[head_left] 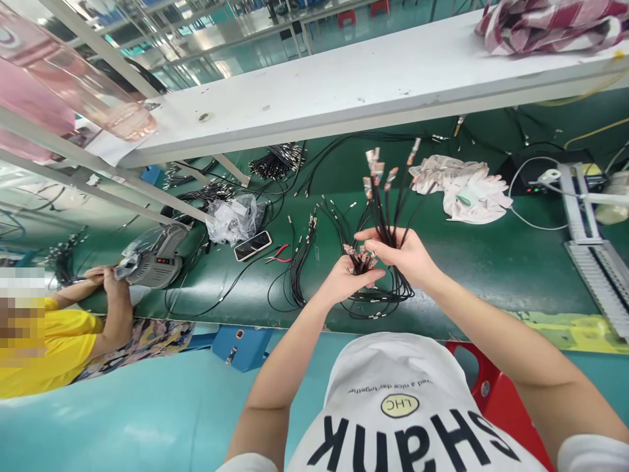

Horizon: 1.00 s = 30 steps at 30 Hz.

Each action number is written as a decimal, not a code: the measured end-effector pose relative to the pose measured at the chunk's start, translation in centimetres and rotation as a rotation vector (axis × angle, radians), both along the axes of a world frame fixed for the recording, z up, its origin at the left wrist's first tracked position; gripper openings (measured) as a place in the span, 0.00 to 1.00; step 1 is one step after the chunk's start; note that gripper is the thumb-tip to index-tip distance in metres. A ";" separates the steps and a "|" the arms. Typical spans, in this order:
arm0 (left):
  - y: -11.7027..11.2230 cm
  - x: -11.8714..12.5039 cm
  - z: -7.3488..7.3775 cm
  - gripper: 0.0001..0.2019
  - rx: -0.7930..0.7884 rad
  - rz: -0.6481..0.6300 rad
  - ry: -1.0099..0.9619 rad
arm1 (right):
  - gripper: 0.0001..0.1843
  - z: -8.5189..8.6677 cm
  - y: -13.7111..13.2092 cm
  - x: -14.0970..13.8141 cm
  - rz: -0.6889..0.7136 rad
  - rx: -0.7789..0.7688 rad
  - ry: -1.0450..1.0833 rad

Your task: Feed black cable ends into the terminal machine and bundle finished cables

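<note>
Just above the green bench, my right hand is closed around a bundle of black cables, whose metal-tipped ends with orange bits fan upward. My left hand is wrapped about a cluster of cable ends with silvery and reddish tips, close beside the right hand. Below both hands the black cables curve in loops onto the bench top. Left of them lies another bunch of black cables. The cables overlap, so which ends belong to which bundle is hard to make out.
Pliers with red handles, a phone and a clear plastic bag lie leftward. White gloves rest behind right. A white shelf crosses above the green bench. A co-worker in yellow works beside a grey machine.
</note>
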<state>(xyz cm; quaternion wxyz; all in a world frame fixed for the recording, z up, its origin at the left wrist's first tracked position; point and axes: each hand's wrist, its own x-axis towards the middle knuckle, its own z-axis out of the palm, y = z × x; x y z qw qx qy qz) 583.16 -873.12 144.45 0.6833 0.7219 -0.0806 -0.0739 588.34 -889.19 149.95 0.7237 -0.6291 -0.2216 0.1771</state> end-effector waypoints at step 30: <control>2.9 1.6 -2.9 0.39 -0.255 0.097 -0.133 | 0.21 -1.7 1.5 0.6 0.022 -0.055 -0.099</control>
